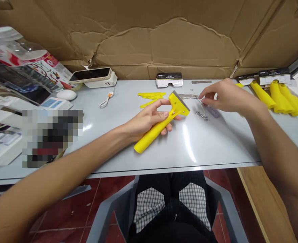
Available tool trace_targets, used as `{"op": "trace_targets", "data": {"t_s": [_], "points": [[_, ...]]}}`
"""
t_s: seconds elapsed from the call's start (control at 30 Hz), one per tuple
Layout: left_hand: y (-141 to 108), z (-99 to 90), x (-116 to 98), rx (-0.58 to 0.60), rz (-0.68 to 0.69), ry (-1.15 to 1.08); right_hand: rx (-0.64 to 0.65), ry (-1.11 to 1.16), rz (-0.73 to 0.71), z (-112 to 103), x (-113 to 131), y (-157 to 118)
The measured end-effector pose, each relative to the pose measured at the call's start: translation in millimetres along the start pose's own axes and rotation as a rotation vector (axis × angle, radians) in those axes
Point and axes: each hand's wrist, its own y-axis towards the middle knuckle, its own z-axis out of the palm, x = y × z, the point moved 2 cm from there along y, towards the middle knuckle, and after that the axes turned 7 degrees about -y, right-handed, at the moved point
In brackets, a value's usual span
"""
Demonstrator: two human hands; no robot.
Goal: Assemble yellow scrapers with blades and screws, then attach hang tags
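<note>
My left hand is wrapped round a yellow scraper, its head up and to the right with a metal blade along the edge. My right hand has its fingers pinched at the shaft of a screwdriver with a clear purple handle, which lies beneath it. Small screws are in a pile just below that hand. Between the hands, behind the scraper head, are thin metal pieces. Flat yellow parts rest behind my left hand.
Black-and-white boxes stand at the back, one in the middle. Several yellow handles lie at the right. A phone, a bottle, a white mouse and a cable are at the left. Cardboard rises behind the table.
</note>
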Motion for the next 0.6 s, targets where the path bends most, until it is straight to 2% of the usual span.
{"op": "trace_targets", "data": {"t_s": [0.1, 0.2, 0.43, 0.6], "points": [[3.4, -2.4, 2.7, -0.014, -0.012, -0.031, 0.121, 0.022, -0.005, 11.8, -9.0, 1.4], [3.8, -2.7, 1.8, -0.036, -0.016, -0.01, 0.167, 0.074, -0.015, 19.8, -9.6, 1.3], [3.6, -2.6, 2.9, -0.033, -0.041, 0.004, 0.156, 0.105, -0.08, 27.4, -12.4, 2.4], [4.6, -2.9, 3.9, -0.032, -0.045, 0.0, 0.175, 0.092, -0.019, 31.0, -7.3, 3.1]]}}
